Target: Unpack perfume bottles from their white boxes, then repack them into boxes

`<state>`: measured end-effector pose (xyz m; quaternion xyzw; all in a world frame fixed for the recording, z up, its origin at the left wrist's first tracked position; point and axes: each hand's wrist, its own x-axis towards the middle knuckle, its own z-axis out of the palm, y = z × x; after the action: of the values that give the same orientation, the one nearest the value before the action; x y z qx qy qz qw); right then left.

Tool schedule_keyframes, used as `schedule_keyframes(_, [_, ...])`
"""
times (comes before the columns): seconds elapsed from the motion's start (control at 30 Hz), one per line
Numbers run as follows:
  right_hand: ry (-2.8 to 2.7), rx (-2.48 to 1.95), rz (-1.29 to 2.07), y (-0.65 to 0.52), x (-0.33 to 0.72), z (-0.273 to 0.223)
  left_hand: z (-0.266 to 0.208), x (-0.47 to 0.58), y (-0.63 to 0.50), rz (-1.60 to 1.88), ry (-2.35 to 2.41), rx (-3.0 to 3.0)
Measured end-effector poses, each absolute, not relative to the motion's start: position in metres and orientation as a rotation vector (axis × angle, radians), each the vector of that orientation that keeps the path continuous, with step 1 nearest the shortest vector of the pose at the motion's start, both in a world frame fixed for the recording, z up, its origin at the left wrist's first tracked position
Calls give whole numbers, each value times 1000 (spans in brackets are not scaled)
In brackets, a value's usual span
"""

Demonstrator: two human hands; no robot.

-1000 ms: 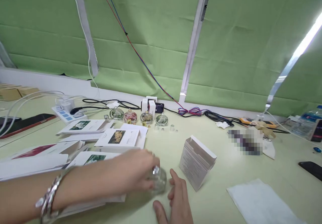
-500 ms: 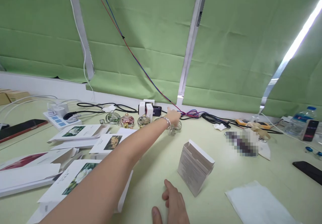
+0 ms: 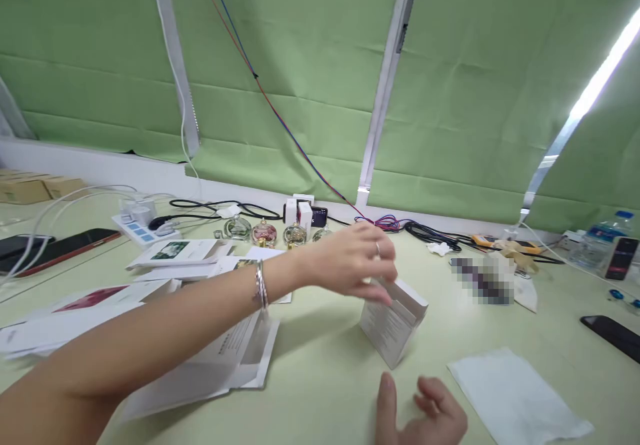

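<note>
On the bench (image 3: 320, 365) | white box (image 3: 386, 333) upright, long axis near vertical, open end up, printed side facing near-left | left hand (image 3: 353, 258) curled at its top, grip unclear | right hand (image 3: 425, 421) empty, fingers parted, near its base

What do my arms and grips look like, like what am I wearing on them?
Your left forearm shows no sleeve, with a silvery bracelet at the wrist. Your left grip wears a slim silvery ring. No ring or glove shows on your right grip; that wrist is out of view.
</note>
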<state>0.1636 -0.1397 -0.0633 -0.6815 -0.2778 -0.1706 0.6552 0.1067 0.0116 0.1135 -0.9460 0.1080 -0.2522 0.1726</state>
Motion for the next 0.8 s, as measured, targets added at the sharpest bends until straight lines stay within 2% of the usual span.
schedule_keyframes(0.07, [-639,-1573,-264,-138,175,-54,100,103,-5,-664,365,-2622])
schedule_keyframes(0.17, [-797,-1675,33,-134,190,-40,80,107,-17,-687,217,-2603])
schedule_keyframes(0.23, [-883,-1727,117,-134,199,-35,80,105,-21,-760,162,-2588])
schedule_keyframes(0.4, [-935,-1832,-140,-149,224,-31,111,58,-44,-1202,-144,-2587])
schedule_keyframes(0.47, [-937,-1894,-271,-154,233,-30,109,35,-60,-1344,-248,-2607])
schedule_keyframes(0.57, [-1019,-2043,-388,-155,247,-35,69,11,-86,-1369,-382,-2745])
schedule_keyframes(0.7, [-1300,-2065,-383,-151,260,-54,-15,-3,-104,-1013,-697,-2944])
schedule_keyframes(0.8, [-1403,-1975,-379,-157,256,-64,-52,-10,-107,-866,-829,-2933])
